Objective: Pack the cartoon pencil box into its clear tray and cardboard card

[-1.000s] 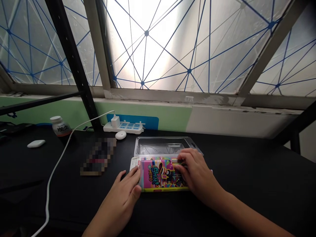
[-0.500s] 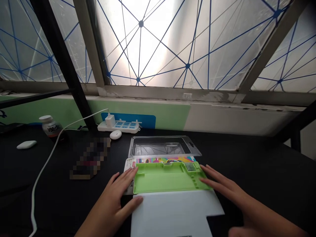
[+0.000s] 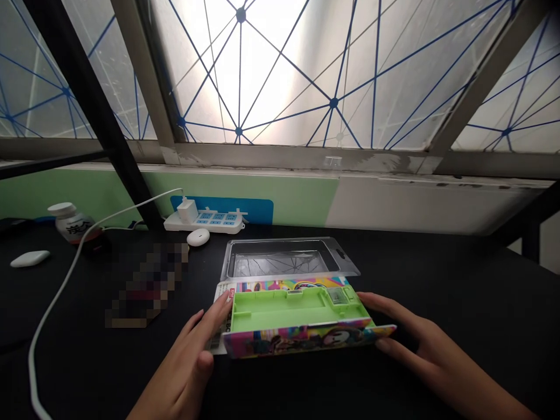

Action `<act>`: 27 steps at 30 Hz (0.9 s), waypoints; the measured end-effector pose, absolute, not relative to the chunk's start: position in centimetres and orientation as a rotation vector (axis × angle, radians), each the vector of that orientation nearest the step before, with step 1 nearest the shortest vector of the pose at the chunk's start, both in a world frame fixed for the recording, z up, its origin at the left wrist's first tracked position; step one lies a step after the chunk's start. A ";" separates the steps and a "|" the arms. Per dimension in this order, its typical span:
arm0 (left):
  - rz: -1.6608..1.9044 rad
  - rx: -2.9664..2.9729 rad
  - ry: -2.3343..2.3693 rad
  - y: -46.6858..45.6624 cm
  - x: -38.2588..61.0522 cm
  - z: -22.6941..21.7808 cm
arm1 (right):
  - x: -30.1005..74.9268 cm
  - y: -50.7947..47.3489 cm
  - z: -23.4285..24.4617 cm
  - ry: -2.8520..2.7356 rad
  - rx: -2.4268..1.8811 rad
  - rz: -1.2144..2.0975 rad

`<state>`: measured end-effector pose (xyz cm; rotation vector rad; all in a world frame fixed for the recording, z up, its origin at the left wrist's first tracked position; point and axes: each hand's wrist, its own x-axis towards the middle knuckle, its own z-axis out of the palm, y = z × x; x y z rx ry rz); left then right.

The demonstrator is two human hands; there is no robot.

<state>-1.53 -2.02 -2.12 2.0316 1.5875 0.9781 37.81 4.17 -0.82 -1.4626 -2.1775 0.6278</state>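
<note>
Frosted window panes criss-crossed with blue tape fill the upper view, split by a black steel upright, above a wall band painted green and white. Along the back of the black worktop sit a white power strip on a blue panel, a white-capped bottle, and two white oval objects, whose kind is hard to tell. A white cable trails across the surface, and one object left of centre is pixelated beyond recognition.

Centre-front, a clear plastic blister tray lies just behind a printed card backing. On that card rests a plastic stationery box, its long axis running left to right, parallel to the worktop's edge. Its green inner tray faces up, while its colourful printed lid stands tilted along the near long side, towards the person.

The step in hand appears to be examining the opened box, and the next move calls for steadying that tilted lid. The left hand and right hand sit at the box's short ends, fingers spread; whether either grip is clamped cannot be told.
</note>
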 end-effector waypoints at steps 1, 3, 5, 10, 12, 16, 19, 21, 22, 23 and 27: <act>0.988 2.036 1.578 -2.0 -1.6 -2.2 | 37.6 4.1 -0.8 -2.166 -1.465 0.620; 0.999 2.042 1.576 -2.0 -1.8 -2.4 | 37.3 3.8 -0.9 -2.150 -1.473 0.599; 0.977 2.044 1.594 -1.8 -2.0 -2.5 | 37.1 3.5 -1.1 -2.153 -1.463 0.564; 0.916 2.094 1.550 -1.5 -2.7 -2.5 | 37.0 3.2 -1.7 -2.168 -1.417 0.469; 0.967 2.080 1.564 -1.7 -2.5 -2.3 | 37.1 3.1 -1.8 -2.152 -1.387 0.438; 1.173 1.958 1.579 -2.0 -1.2 -0.8 | 37.0 3.1 -0.7 -2.163 -1.276 0.301; 1.223 1.930 1.604 -0.7 0.0 1.6 | 36.2 4.4 1.3 -2.132 -1.221 0.243; 1.096 2.059 1.635 1.3 0.6 3.5 | 35.5 6.2 2.6 -2.097 -1.226 0.242; 1.075 2.133 1.634 2.5 0.7 4.4 | 35.1 7.3 3.2 -2.083 -1.236 0.240; 1.041 2.173 1.640 3.7 0.9 5.0 | 34.8 8.4 3.5 -2.077 -1.252 0.244; 0.925 2.240 1.664 7.9 0.8 5.0 | 33.7 12.2 2.7 -2.098 -1.290 0.308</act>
